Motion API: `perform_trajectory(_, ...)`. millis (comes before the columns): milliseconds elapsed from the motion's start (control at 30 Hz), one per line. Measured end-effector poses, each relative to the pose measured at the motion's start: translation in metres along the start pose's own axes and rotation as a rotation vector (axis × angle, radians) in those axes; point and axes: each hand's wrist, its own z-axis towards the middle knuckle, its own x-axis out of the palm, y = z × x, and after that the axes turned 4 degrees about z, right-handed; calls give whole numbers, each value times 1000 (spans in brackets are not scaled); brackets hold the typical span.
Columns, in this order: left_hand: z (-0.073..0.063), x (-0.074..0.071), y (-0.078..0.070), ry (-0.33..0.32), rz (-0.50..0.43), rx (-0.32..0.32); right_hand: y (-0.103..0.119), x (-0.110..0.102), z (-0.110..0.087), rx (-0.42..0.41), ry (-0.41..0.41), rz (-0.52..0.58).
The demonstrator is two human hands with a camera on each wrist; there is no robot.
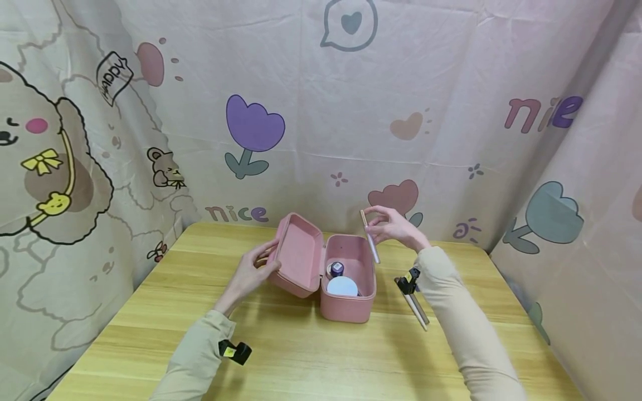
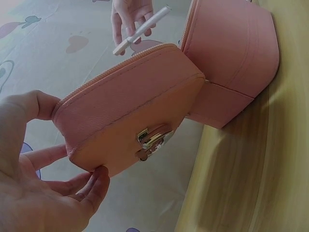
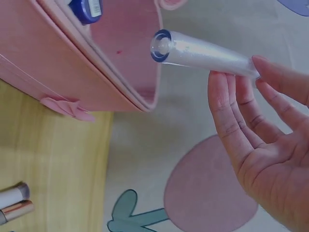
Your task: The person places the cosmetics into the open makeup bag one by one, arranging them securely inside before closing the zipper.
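Observation:
A pink cosmetic case (image 1: pixel 347 309) stands on the table with its lid (image 1: pixel 300 253) swung out to the left. My left hand (image 1: pixel 253 274) grips the lid's outer end, thumb on the zipped rim and fingertips underneath. Above the right wall of the case, my right hand (image 1: pixel 394 228) pinches a slim, pale cosmetic tube (image 3: pixel 205 53), slanted. Its end is clear with a blue ring; a pinkish-gold part shows at the upper end in the head view. Inside the case lie a small dark-blue bottle (image 1: pixel 337 269) and a white round item (image 1: pixel 343 286).
Two slim makeup brushes (image 1: pixel 419 314) lie on the wooden table (image 1: pixel 281 356) right of the case, partly under my right wrist. A gold-coloured clasp (image 2: pixel 153 141) sits on the lid's outside. A printed curtain (image 1: pixel 311 111) hangs behind the table.

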Motion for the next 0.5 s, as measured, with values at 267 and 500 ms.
perform_trajectory(267, 0, 0, 3, 7, -14, 9, -15, 17, 12, 40, 32, -72)
perform_trajectory(500, 2, 0, 5, -11, -13, 26, -23, 27, 17, 29, 43, -129)
